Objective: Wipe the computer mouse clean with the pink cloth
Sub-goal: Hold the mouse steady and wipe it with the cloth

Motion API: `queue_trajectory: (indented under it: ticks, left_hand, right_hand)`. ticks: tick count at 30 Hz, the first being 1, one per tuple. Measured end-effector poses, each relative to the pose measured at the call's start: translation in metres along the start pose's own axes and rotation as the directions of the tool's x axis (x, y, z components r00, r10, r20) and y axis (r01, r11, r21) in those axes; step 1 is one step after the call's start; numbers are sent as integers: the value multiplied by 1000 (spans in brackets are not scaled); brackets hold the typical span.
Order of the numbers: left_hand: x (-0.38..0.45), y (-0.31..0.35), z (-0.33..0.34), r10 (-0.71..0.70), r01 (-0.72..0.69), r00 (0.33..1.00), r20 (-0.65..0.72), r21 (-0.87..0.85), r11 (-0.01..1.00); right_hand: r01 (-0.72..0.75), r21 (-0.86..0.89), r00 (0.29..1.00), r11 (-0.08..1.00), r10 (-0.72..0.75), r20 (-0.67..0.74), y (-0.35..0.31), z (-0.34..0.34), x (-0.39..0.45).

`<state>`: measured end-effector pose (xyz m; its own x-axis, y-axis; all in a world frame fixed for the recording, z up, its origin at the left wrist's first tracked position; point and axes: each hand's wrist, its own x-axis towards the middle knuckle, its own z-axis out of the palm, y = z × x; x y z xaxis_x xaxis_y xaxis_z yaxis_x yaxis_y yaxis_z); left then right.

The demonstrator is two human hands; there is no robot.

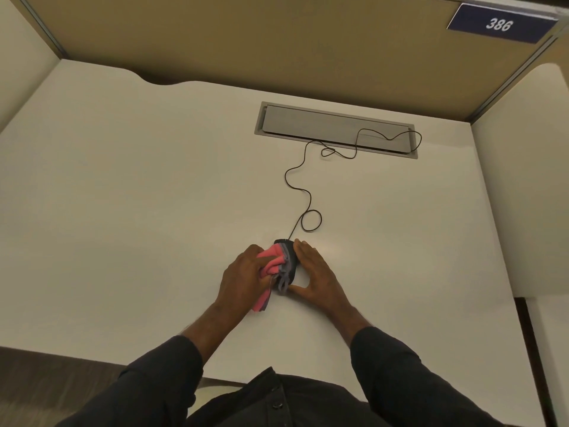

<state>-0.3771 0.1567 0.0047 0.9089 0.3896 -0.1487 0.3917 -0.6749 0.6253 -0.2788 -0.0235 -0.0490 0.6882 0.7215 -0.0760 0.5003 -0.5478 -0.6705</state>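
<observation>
Both hands meet on the desk (123, 180): left (243, 272) grips pink cloth (271, 263), right (317, 272) clasps mouse (291, 252), cable (303, 195) trailing behind.

Office cubicle. Plain white laminate desk (154, 195) boxed in by tan fabric partition panels (246, 38) with grey metal frames. Navy number plate reading 386 (500, 23) at 1 o'clock. Grey rectangular cable hatch (335, 127) at 12, thin black cord (295, 189) trailing from it.
</observation>
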Motion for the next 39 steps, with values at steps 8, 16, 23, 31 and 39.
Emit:
queue_trajectory:
  ticks: [8,16,23,31,39]
  left_hand:
    - [37,9,-8,-39,30,996,80,109,994]
    - [66,17,-12,39,-66,990,133,204,977]
    - [60,12,-11,33,-56,991,127,179,982]
    - [19,0,-7,-1,-3,998,63,55,998]
    - [-27,-15,4,2,3,998,64,-88,996]
  right_hand:
    - [-15,21,1000,1000,15,6,-1,-2,0]
    - [-29,24,999,999,29,14,-1,-1,0]
    - [-33,18,999,999,33,12,0,-1,-1]
    - [-25,18,1000,1000,25,-1,-2,-3,-2]
    - [-16,15,1000,1000,16,-5,-3,-2,-1]
